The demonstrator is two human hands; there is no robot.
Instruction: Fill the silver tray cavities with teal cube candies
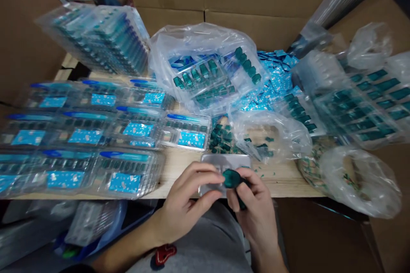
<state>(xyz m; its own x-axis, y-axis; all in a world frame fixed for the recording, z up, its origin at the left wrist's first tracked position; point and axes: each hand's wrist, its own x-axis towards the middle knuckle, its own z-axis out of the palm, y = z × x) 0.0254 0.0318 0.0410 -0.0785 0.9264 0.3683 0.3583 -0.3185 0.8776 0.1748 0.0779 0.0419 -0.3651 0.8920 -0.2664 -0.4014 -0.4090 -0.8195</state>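
My right hand (256,204) is closed around dark green glossy fake nails (232,178); one large piece sticks out toward the left, and others are partly hidden by the fingers. Beside it, my left hand (190,198) has its thumb and fingers apart, with the index fingertip at the edge of the large nail. Under both hands lies a clear plastic tray (235,161), partly covered by them, at the front of the wooden table (179,170). Just behind the tray is a heap of loose green nails (221,136).
Packed clear boxes with blue sachets (124,182) fill the left. Behind are a stack of nail trays (105,38), a bag of nail sets (198,38) and blue sachets (275,76). Rolled-open plastic bags (384,170) and filled nail trays (355,111) stand right.
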